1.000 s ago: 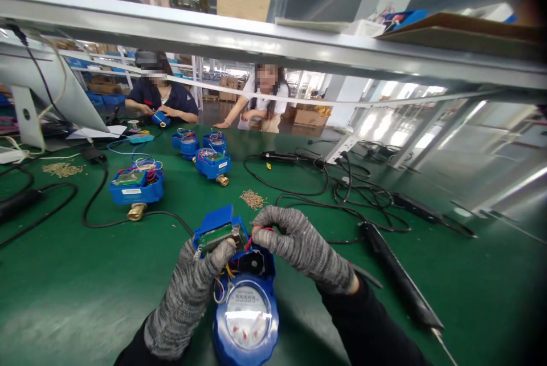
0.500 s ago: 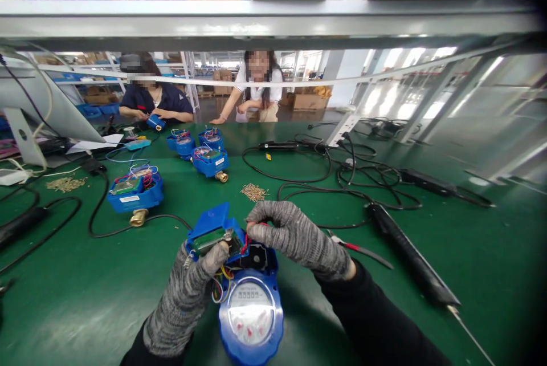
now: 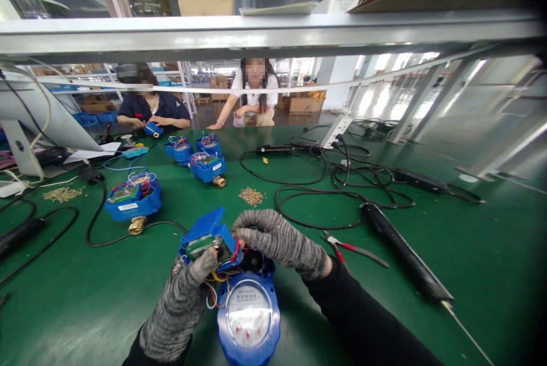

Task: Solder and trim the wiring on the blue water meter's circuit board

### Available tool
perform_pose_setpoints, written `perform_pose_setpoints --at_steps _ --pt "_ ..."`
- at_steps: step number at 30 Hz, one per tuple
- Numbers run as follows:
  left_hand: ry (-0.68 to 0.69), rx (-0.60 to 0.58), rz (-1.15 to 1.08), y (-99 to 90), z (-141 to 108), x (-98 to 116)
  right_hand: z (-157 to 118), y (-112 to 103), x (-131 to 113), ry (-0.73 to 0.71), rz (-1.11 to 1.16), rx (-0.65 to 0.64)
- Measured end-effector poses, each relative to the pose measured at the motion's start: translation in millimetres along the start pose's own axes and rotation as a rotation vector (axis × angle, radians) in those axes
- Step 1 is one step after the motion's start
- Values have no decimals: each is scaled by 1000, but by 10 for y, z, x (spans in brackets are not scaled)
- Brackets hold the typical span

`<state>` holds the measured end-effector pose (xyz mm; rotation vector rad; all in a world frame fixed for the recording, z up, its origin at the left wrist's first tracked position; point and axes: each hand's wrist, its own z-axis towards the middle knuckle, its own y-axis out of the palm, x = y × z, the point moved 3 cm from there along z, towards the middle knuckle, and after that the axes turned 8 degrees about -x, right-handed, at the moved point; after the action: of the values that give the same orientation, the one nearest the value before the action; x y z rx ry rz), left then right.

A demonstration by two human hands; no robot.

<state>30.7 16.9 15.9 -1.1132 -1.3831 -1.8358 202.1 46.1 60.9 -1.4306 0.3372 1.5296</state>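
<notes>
L hand (image 3: 183, 292), in grey knit glove w/ bare fingertips, was closed on the blue case (image 3: 200, 228), thumb pressed on the face nr the green circuit board (image 3: 200, 246), other fingers mostly hidden behind. R hand (image 3: 273, 240), same type of glove, had thumb & fingertips pinched tog. on the red wires (image 3: 236, 250) at the R edge of the case. Case was tilted, held just above the far end of the blue meter (image 3: 248, 312), its flap standing up; thin coloured wires (image 3: 220, 276) ran btwn the two. Meter sat on the green table (image 3: 316, 309) directly in front of the person, dial facing up.

Red-handled pliers (image 3: 363, 252) lay open nr the R forearm, w/ a black power screwdriver (image 3: 401, 255) beyond. Pile of screws (image 3: 252, 196) was just past the hands. Another meter w/ brass fitting (image 3: 133, 203) stood off to L, three more meters (image 3: 207, 166) grouped farther back. Across the table: two co-workers, one (image 3: 154, 109) in dark top holding a small blue part (image 3: 152, 129), other (image 3: 256, 98) in white, leaning w/ an arm on the table edge.
</notes>
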Motion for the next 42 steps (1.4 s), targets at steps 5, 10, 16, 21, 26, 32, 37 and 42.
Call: perform_pose_setpoints --at_steps 5,10,16,21,26,32,37,42 --pt "-26 -26 -97 41 -1 -32 -30 7 -18 -85 -139 28" --pt "-45 15 -174 131 6 -64 -42 162 73 -162 -372 172" --pt "-14 125 46 203 -27 86 -117 285 94 -186 -565 313" --pt "63 200 98 206 -54 190 -434 221 -218 -232 -689 709" --pt "96 200 96 153 -59 95 -536 445 -340 -335 -618 749" --pt "87 202 167 165 -69 -7 -508 607 -224 -330 -651 832" --pt "80 249 203 189 -128 -60 -551 617 -162 -332 -670 911" --pt "147 311 261 267 -162 -27 -489 611 -155 -367 -570 872"
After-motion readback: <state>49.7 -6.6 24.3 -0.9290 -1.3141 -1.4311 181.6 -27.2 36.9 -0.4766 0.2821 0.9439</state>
